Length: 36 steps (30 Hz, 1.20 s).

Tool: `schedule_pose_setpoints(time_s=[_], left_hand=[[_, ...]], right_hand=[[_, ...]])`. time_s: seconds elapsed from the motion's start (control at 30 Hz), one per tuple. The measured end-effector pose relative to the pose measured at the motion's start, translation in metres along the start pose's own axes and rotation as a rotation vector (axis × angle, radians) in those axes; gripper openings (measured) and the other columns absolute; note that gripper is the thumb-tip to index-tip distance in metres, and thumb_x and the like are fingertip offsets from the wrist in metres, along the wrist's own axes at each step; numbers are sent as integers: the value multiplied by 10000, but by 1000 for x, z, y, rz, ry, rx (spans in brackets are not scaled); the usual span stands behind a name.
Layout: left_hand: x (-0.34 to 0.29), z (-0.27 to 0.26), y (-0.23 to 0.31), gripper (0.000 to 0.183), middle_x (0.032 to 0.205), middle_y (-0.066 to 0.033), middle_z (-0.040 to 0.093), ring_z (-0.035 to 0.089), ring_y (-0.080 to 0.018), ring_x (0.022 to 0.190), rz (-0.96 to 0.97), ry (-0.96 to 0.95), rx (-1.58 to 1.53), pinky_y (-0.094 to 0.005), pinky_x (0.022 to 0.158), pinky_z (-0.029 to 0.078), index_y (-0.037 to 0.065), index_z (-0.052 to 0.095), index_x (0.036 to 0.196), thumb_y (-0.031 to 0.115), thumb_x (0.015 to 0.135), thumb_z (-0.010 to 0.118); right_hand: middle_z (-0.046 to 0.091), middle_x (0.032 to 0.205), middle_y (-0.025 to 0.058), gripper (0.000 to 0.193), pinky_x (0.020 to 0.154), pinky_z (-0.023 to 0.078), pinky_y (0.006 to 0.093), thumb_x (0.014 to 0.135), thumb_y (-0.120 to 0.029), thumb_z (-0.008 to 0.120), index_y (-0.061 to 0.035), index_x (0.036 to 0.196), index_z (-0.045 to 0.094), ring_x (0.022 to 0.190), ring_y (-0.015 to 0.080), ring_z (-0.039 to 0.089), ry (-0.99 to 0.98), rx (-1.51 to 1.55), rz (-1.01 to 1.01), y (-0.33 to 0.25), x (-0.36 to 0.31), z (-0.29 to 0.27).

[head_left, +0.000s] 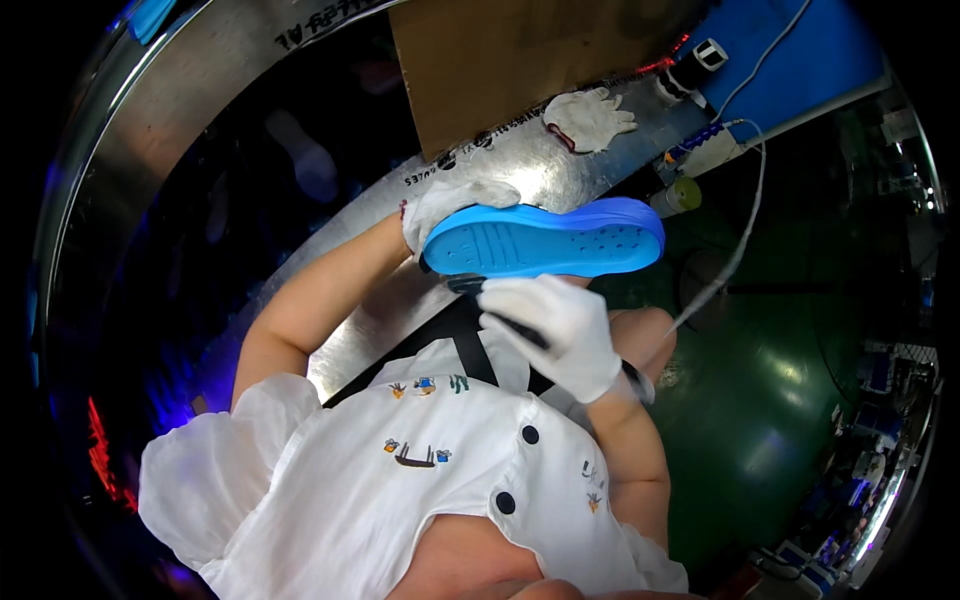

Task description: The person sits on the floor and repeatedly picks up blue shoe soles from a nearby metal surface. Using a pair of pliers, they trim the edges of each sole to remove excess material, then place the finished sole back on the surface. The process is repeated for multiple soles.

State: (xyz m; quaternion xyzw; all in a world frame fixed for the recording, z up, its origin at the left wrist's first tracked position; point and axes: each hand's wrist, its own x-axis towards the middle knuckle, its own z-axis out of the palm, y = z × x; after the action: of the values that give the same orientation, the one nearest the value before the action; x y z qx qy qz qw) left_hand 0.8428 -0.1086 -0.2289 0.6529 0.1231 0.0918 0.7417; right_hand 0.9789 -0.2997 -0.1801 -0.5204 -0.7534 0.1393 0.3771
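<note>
A bright blue shoe sole (545,242) is held level above my lap, its recessed face with grooves and small pits turned toward me. My left hand (455,208), in a white knit glove, grips its left end along the far edge; some fingers are hidden behind the sole. Just below the near edge is my right hand (560,335), also in a white glove, slightly blurred and curled. A dark strip shows between its fingers; whether that is a thin tool or a gap I cannot make out.
Beyond the sole runs a metal bench (370,215) bearing a loose white glove (590,120) and a brown cardboard sheet (520,60). At the right are a yellow-green-lidded container (682,196), a blue coiled hose (695,143) and a pale cable (745,240). Pale soles (303,155) lie in the dark area at left.
</note>
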Motion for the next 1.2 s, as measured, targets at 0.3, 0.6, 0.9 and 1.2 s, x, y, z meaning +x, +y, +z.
schedule_pose_setpoints(time_s=[0.3, 0.6, 0.9, 1.2], left_hand=[[-6, -9, 7, 528, 1222, -137, 619, 601, -273, 1146, -316, 18, -75, -356, 993, 476, 102, 578, 1282, 321, 830, 741], [-7, -22, -12, 599, 1237, -142, 606, 601, -252, 1149, -294, 221, -184, -364, 1002, 473, 79, 568, 1308, 414, 835, 719], [-1, -47, -27, 655, 1383, -143, 488, 512, -293, 1261, 772, -23, 563, -396, 1068, 421, 83, 447, 1407, 278, 844, 717], [1, -26, -2, 613, 1014, -164, 667, 674, -190, 851, 17, 152, 63, -300, 815, 539, 46, 660, 1176, 573, 928, 468]], right_hand=[[678, 1052, -2, 252, 630, 520, 306, 738, -104, 676, -139, 987, 679, 747, 192, 626, 81, -89, -40, 10, -3, -25], [699, 1011, 0, 234, 578, 504, 290, 728, -128, 710, -141, 961, 706, 665, 188, 602, 144, -110, -18, 8, -5, -37], [717, 1006, 104, 277, 590, 485, 302, 663, -37, 783, -60, 930, 713, 649, 231, 599, 3, -273, -55, -4, 1, -62], [725, 996, 95, 318, 565, 473, 281, 628, -42, 818, -64, 928, 716, 617, 226, 578, 57, -201, -153, 0, 0, -57]])
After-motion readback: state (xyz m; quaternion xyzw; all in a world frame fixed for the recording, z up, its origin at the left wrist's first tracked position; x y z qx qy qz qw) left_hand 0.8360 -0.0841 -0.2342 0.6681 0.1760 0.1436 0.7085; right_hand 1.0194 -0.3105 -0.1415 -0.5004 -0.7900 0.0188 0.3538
